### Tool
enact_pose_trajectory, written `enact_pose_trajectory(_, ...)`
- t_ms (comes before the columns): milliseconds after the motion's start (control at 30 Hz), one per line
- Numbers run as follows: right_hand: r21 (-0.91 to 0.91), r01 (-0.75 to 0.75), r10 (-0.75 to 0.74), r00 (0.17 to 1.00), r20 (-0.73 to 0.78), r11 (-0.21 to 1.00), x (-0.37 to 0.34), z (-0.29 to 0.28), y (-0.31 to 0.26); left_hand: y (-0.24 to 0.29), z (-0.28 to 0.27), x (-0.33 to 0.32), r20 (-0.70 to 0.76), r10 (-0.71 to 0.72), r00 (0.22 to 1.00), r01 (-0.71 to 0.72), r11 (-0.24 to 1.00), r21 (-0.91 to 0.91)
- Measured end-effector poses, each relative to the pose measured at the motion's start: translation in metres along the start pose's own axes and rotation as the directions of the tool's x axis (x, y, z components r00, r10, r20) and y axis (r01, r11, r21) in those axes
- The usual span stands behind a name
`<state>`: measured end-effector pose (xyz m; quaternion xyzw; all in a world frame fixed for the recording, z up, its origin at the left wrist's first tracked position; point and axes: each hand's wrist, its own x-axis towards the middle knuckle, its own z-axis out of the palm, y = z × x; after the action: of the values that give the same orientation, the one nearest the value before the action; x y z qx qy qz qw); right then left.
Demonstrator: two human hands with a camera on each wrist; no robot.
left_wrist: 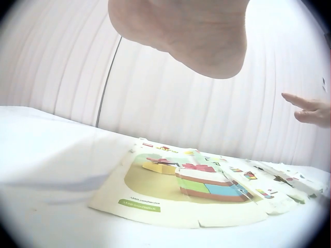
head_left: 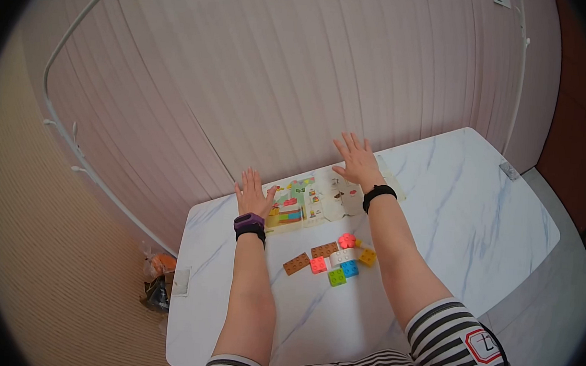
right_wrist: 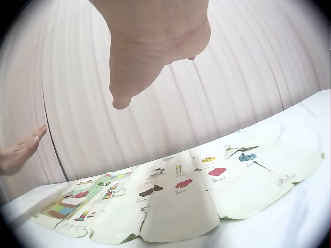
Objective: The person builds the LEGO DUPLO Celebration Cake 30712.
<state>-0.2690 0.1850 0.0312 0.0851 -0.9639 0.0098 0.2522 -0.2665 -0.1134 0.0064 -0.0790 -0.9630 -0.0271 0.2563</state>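
Observation:
My left hand point(head_left: 253, 198) is held out with straight fingers over the left end of a worn, creased instruction sheet point(head_left: 313, 215). My right hand point(head_left: 359, 166) spreads its fingers over the sheet's far right part. Both wrist views show a gap between each palm and the paper point(left_wrist: 181, 219); neither hand holds anything. Printed toy-brick pictures cover the sheet. Nearer me lie toy bricks: two brown plates point(head_left: 296, 264), a pink brick point(head_left: 318, 265), a white brick point(head_left: 340, 258), a blue brick point(head_left: 349, 269), a green brick point(head_left: 337, 277), a yellow brick point(head_left: 367, 258) and a pink flower piece point(head_left: 347, 240).
A white marbled table point(head_left: 455, 216) with rounded corners carries everything. Behind its far edge hangs a pale pleated curtain point(head_left: 288, 72) on a white frame. Bags point(head_left: 158, 282) sit on the floor to the left.

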Motion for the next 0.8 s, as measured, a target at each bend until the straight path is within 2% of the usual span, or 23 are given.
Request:
enact_pose_trajectory(200,-0.057,-0.004,0.005,1.0,0.017,0.998,-0.002,0.002,-0.001,-0.003,0.007,-0.002,0.033,-0.015,0.999,0.015,1.0,0.004)
enact_pose_trajectory(533,-0.049,0.006,-0.006,1.0,0.004,0.999,-0.001,0.005,-0.002,-0.006,0.011,-0.01,0.007,-0.067,0.998,0.067,0.998,-0.005)
enact_pose_trajectory(800,-0.044,0.024,-0.025,0.999,-0.029,0.999,0.0,0.005,-0.004,-0.01,0.01,-0.008,0.041,-0.074,0.996,0.075,0.997,-0.013)
